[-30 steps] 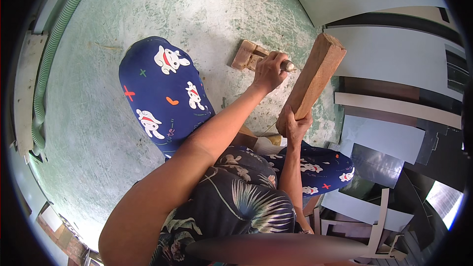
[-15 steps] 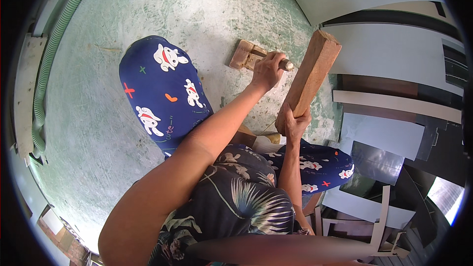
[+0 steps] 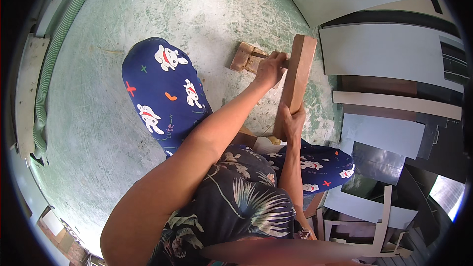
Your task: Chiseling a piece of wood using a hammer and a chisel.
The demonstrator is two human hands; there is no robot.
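Note:
My left hand [image 3: 270,69] is closed around a short, round, rod-like handle; its end meets the left side of a wooden block, and I cannot make out what tool it belongs to. Under and beyond that hand, a small reddish-brown piece of wood with a notched shape [image 3: 242,56] lies at the floor. My right hand [image 3: 292,120] grips the lower end of a long, squared wooden block [image 3: 299,69], held nearly upright in the picture with a slight lean to the right. Part of the handle is hidden behind my fingers and the block.
Scuffed green-and-white floor [image 3: 103,93] surrounds my knees, which are in blue patterned cloth. To the right, several flat grey and brown panels [image 3: 382,49] lie stacked. A ribbed green hose [image 3: 54,54] runs along the left wall. A brown piece of wood [image 3: 247,137] sits between my legs.
The wooden block has swung left and now touches or covers the end of the handle. My left hand has shifted slightly right; my right hand has moved slightly left.

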